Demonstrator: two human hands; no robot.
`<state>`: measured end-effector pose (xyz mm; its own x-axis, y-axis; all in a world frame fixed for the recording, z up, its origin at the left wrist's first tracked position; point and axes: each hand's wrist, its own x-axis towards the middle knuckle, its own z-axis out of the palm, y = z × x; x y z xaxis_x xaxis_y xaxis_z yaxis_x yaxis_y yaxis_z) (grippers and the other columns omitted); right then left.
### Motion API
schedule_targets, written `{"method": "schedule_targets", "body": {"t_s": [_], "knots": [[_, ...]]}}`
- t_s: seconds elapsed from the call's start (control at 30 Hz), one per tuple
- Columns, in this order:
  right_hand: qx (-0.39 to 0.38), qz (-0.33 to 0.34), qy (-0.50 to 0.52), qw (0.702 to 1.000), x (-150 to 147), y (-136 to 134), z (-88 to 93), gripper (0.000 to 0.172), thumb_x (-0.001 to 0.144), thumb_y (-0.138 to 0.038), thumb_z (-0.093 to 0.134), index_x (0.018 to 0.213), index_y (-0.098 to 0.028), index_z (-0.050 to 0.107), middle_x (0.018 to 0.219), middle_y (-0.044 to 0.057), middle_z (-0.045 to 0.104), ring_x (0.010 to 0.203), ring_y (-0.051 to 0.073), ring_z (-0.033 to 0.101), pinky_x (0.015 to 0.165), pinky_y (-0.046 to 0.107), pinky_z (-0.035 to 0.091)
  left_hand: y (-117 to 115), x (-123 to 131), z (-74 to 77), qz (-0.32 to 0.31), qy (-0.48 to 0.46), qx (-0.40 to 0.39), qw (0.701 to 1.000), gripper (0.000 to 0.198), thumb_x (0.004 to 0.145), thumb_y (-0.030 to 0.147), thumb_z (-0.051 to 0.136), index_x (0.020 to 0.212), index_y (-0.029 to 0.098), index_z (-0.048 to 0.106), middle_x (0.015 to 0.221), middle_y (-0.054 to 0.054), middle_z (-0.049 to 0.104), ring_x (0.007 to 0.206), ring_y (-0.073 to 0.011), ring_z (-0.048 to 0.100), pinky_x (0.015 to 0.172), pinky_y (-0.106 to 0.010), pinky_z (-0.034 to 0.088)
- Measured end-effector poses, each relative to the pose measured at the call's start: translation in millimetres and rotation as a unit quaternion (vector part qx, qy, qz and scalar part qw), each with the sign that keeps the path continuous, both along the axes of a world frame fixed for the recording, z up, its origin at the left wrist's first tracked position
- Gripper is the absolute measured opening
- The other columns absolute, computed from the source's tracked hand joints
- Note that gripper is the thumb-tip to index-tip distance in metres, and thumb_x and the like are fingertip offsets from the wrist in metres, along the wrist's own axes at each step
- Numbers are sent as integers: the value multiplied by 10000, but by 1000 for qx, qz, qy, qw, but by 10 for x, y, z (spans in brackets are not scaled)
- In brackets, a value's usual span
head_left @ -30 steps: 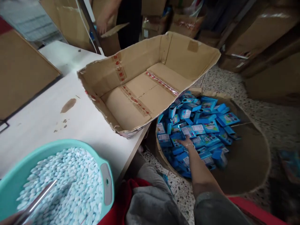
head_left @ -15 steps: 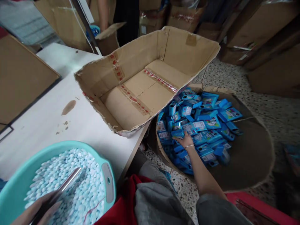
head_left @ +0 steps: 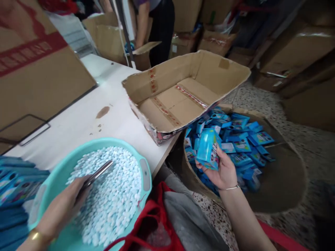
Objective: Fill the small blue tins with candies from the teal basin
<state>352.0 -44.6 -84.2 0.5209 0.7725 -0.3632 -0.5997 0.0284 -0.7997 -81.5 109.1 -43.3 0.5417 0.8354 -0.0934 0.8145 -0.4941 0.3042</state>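
Observation:
My left hand (head_left: pixel 69 202) is closed around a narrow shiny metal scoop-like tool (head_left: pixel 101 173), its tip over pale blue and white pellet-shaped pieces (head_left: pixel 112 195). These pieces fill much of a turquoise basin (head_left: pixel 147 176) on the white table. On the right, my right hand (head_left: pixel 222 169) grips a small blue printed carton (head_left: pixel 208 148), thumb on one side and fingers beneath. It is held up above a heap of similar blue cartons (head_left: pixel 239 144) in a large round-edged container (head_left: pixel 288 181). Whether the held carton is open at an end cannot be made out.
A shallow cardboard box (head_left: pixel 167 104) rests tilted at the edge of the white table (head_left: pixel 117 108). Blue cartons (head_left: pixel 18 184) are stacked left of the basin. A large cardboard box (head_left: pixel 47 87) stands at far left. Another person (head_left: pixel 142 24) reaches into a box behind.
My right hand has lifted a blue carton up from the heap. The view has shifted left, bringing the stacked cartons into sight. My left hand still holds the metal tool over the basin.

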Motion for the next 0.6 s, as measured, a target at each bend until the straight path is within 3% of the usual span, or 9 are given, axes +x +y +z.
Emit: {"method": "schedule_targets", "body": {"t_s": [0.13, 0.23, 0.37, 0.47, 0.6], "knots": [[-1, 78, 137, 987, -561, 129, 283, 310, 697, -440, 736, 936, -247, 700, 867, 4, 771, 728, 230, 733, 625, 376, 621, -27, 163, 6, 15, 99, 30, 995, 343, 944, 329, 303, 1201, 179, 473, 1103, -125, 616, 1019, -267, 620, 864, -404, 523], [-22, 124, 143, 982, -812, 97, 358, 234, 712, -410, 715, 876, -244, 725, 840, 18, 776, 818, 270, 740, 746, 437, 618, -123, 303, -34, -4, 174, -13, 985, 305, 945, 169, 284, 1168, 165, 492, 1060, -122, 599, 971, -241, 616, 793, -355, 523], [-31, 125, 122, 984, -952, 21, 446, 189, 586, -330, 815, 748, -271, 737, 675, -4, 758, 870, 298, 734, 865, 463, 589, -373, 350, -34, -74, 207, -70, 973, 310, 952, 122, 297, 1207, 176, 465, 1023, -97, 582, 889, -209, 604, 728, -314, 511], [-50, 123, 105, 986, -1027, 18, 558, 261, 551, -394, 857, 767, -295, 749, 669, -18, 756, 845, 293, 738, 859, 454, 596, -590, 292, 53, -82, 202, -103, 971, 331, 942, 102, 319, 1240, 173, 446, 1036, -92, 575, 887, -202, 596, 728, -310, 507], [-65, 146, 86, 983, -1111, 72, 696, 297, 605, -521, 823, 773, -284, 764, 657, 10, 751, 734, 272, 741, 705, 403, 636, -791, 245, 217, -105, 193, -134, 966, 367, 929, 74, 354, 1266, 185, 447, 1053, -92, 578, 880, -202, 603, 736, -316, 513]]}}
